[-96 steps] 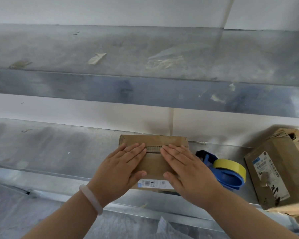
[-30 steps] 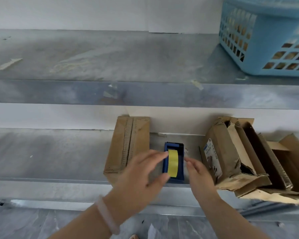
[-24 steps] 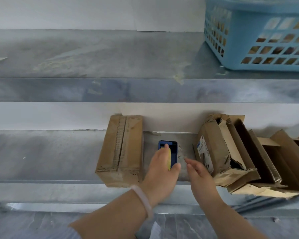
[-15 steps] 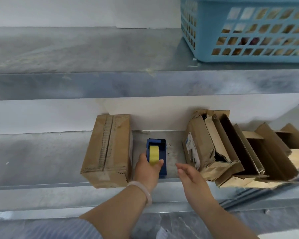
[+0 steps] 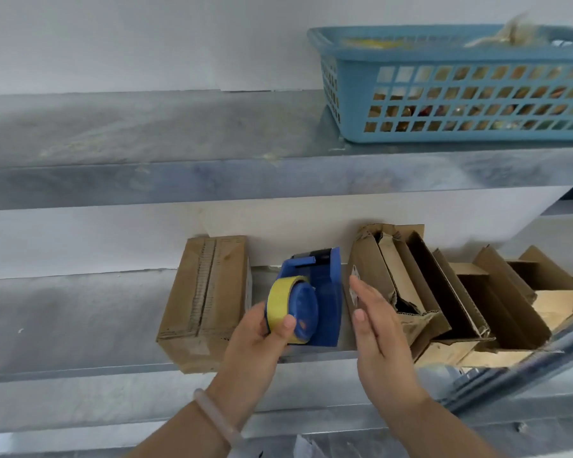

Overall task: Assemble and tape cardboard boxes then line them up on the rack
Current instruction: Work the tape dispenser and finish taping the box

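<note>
A taped brown cardboard box [image 5: 205, 299] lies on the lower metal shelf [image 5: 63, 312], its front end at the shelf edge. Just right of it stands a blue tape dispenser [image 5: 323, 295] with a yellow tape roll [image 5: 280, 300]. My left hand [image 5: 262, 338] grips the roll, thumb across its front. My right hand [image 5: 376, 328] hovers open to the right of the dispenser, fingers straight, touching nothing. Several unassembled, crumpled cardboard boxes [image 5: 444, 292] lean in a row further right on the same shelf.
A light blue plastic basket [image 5: 460, 90] with items inside sits on the upper shelf [image 5: 146, 140] at the right. The left parts of both shelves are bare metal. A white wall backs the rack.
The hands left the taped box. My left hand took hold of the tape roll and turned the dispenser so its side shows. The view shifted right and up.
</note>
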`<act>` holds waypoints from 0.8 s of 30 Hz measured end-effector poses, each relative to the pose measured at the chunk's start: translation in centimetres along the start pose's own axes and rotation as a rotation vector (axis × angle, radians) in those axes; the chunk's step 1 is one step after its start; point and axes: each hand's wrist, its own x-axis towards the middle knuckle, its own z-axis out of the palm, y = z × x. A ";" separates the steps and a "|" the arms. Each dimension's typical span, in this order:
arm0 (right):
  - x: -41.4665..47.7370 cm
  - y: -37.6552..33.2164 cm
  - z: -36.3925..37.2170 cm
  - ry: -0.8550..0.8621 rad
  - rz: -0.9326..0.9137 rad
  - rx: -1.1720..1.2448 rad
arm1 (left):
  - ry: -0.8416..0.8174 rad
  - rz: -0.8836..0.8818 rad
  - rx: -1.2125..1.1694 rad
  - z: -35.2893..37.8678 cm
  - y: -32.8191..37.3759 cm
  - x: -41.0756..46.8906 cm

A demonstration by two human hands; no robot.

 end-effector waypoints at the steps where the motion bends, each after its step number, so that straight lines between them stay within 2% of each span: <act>1: 0.3 -0.1 -0.1 0.026 0.023 0.046 | 0.000 -0.008 -0.071 -0.5 0.6 -0.3; 3: 0.6 -0.6 0.0 0.046 0.180 0.206 | -0.007 -0.020 -0.197 -1.3 1.7 -0.6; 5: 1.1 -1.2 0.4 0.057 0.408 0.522 | -0.051 -0.009 -0.335 -1.8 2.7 -0.6; 7: 1.5 -1.8 0.8 -0.057 0.596 0.807 | -0.102 -0.021 -0.481 -1.8 3.4 -0.7; 10: 1.5 -2.7 1.3 -0.343 0.637 0.918 | -0.178 -0.091 -0.656 -1.4 3.5 -1.2; 13: 1.3 -3.1 1.7 -0.394 0.667 1.049 | -0.247 -0.183 -0.780 -0.9 3.3 -1.8; 16: 1.0 -3.3 2.0 -0.392 0.651 1.188 | -0.264 -0.225 -0.747 -0.5 2.9 -2.2; 19: 1.0 -3.2 2.0 -0.351 0.658 1.268 | -0.220 -0.271 -0.591 -0.4 2.3 -2.3; 24: 1.7 -3.1 1.4 -0.250 0.636 1.288 | -0.206 -0.347 -0.366 -0.7 1.1 -2.7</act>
